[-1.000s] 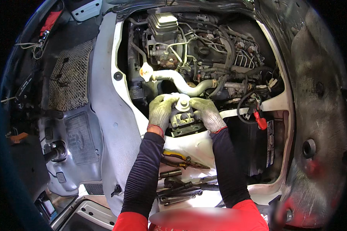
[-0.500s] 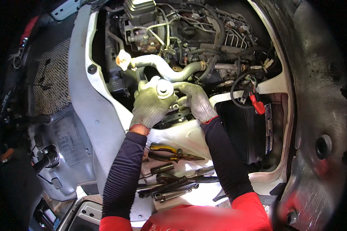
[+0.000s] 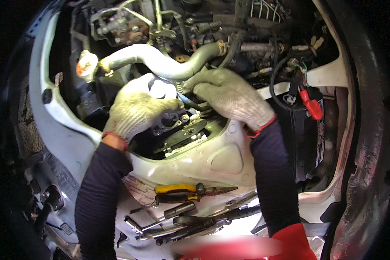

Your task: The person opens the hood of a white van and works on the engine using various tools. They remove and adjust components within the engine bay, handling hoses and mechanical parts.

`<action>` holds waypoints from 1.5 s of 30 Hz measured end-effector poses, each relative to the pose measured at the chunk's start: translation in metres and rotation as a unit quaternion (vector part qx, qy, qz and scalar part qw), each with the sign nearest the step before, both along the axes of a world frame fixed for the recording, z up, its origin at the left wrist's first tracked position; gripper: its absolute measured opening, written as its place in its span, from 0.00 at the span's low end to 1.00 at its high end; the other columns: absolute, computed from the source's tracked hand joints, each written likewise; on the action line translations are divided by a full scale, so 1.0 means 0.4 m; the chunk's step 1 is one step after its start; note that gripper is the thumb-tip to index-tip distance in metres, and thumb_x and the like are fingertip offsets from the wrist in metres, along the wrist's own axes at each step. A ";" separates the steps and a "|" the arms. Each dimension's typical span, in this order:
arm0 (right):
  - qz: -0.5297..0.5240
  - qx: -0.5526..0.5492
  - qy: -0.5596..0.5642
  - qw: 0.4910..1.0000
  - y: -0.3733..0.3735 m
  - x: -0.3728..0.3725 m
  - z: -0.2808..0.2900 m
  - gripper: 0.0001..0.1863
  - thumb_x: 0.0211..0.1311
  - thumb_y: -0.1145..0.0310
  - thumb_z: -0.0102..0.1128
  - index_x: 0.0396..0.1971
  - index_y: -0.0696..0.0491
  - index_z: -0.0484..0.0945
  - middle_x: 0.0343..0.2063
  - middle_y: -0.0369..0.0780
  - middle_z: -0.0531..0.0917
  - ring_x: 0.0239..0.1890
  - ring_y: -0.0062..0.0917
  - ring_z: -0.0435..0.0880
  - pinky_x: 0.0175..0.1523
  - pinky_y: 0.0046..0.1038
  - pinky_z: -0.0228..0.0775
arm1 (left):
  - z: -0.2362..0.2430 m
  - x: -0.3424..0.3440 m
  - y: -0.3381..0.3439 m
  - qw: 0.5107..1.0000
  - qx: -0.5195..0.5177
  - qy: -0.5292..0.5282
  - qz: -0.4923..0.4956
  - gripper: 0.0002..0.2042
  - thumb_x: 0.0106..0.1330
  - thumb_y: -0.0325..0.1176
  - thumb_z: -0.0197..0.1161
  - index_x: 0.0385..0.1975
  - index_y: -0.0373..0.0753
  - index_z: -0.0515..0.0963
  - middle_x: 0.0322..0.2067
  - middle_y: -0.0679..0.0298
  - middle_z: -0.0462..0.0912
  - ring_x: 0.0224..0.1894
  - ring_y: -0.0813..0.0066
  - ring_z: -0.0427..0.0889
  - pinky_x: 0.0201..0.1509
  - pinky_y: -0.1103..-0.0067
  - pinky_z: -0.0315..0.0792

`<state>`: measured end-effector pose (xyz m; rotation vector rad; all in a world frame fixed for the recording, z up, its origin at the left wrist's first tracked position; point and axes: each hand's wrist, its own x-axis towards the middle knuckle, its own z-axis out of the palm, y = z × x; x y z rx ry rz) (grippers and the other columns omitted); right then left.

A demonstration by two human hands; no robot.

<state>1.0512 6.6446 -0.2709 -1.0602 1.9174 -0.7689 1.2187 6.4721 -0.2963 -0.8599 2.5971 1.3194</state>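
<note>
Both hands wear pale knitted gloves and are over the open engine bay. My left hand (image 3: pixel 138 104) is closed around a round, pale part (image 3: pixel 164 89) with a brightly lit face, beneath the grey curved hose (image 3: pixel 156 63). Just under its fingers shows a dark grey metal piece (image 3: pixel 168 122) with round openings; whether the two are one part I cannot tell. My right hand (image 3: pixel 232 95) reaches in from the right, its fingers bent together below the hose, beside the round part. What lies between those fingertips is hidden.
Yellow-and-black pliers (image 3: pixel 175 193), a socket (image 3: pixel 180 210) and several wrenches and ratchets lie on the near ledge. At right sit a black battery (image 3: pixel 297 147) and a red terminal cover (image 3: pixel 311 105) on its cable. A lit cap (image 3: pixel 87 65) stands at the hose's left end.
My view has moved closer to the engine bay. The hands have drawn apart, the left toward the left with the round part still in it.
</note>
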 end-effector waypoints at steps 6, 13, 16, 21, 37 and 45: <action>-0.070 -0.047 0.033 0.996 0.071 -0.008 0.050 0.16 0.69 0.74 0.56 0.51 0.60 0.85 0.42 0.42 0.90 0.44 0.21 0.86 0.53 0.25 0.78 | 0.028 -0.007 -0.001 0.999 0.030 0.026 -0.011 0.25 0.57 0.47 0.77 0.49 0.37 0.83 0.41 0.51 0.88 0.42 0.54 0.87 0.51 0.67 0.79; -0.123 -0.159 -0.029 0.979 0.112 0.003 0.001 0.22 0.62 0.84 0.50 0.54 0.60 0.84 0.47 0.43 0.88 0.47 0.22 0.85 0.56 0.27 0.78 | 0.045 -0.015 0.020 0.999 -0.036 -0.029 0.008 0.29 0.52 0.49 0.81 0.50 0.40 0.83 0.37 0.51 0.85 0.42 0.49 0.85 0.50 0.60 0.78; -0.026 -0.169 0.075 0.982 0.101 -0.013 0.003 0.22 0.56 0.84 0.56 0.51 0.58 0.85 0.45 0.47 0.87 0.47 0.35 0.88 0.55 0.32 0.79 | 0.049 -0.016 0.021 0.996 -0.082 -0.029 -0.006 0.27 0.51 0.46 0.82 0.48 0.38 0.82 0.36 0.53 0.84 0.39 0.56 0.84 0.49 0.65 0.78; 0.115 -0.032 0.181 0.976 0.086 0.015 0.041 0.14 0.59 0.74 0.66 0.46 0.53 0.86 0.43 0.44 0.88 0.49 0.38 0.88 0.66 0.43 0.74 | 0.044 -0.017 0.018 0.995 -0.085 -0.046 0.000 0.27 0.50 0.41 0.83 0.49 0.37 0.82 0.37 0.54 0.85 0.40 0.60 0.86 0.50 0.68 0.78; 0.161 -0.113 0.285 0.938 0.094 0.063 -0.014 0.10 0.56 0.66 0.73 0.37 0.49 0.87 0.38 0.38 0.90 0.41 0.29 0.92 0.45 0.33 0.84 | 0.012 -0.003 -0.007 0.999 0.003 0.028 0.021 0.27 0.57 0.43 0.82 0.54 0.35 0.83 0.41 0.61 0.90 0.44 0.75 0.87 0.53 0.74 0.80; 0.081 -0.138 0.312 0.937 0.101 0.092 -0.014 0.20 0.45 0.79 0.72 0.43 0.53 0.89 0.44 0.45 0.90 0.45 0.38 0.91 0.49 0.35 0.83 | -0.040 0.009 -0.033 0.981 -0.145 0.106 -0.080 0.25 0.63 0.49 0.74 0.53 0.36 0.85 0.45 0.53 0.90 0.46 0.59 0.89 0.54 0.68 0.78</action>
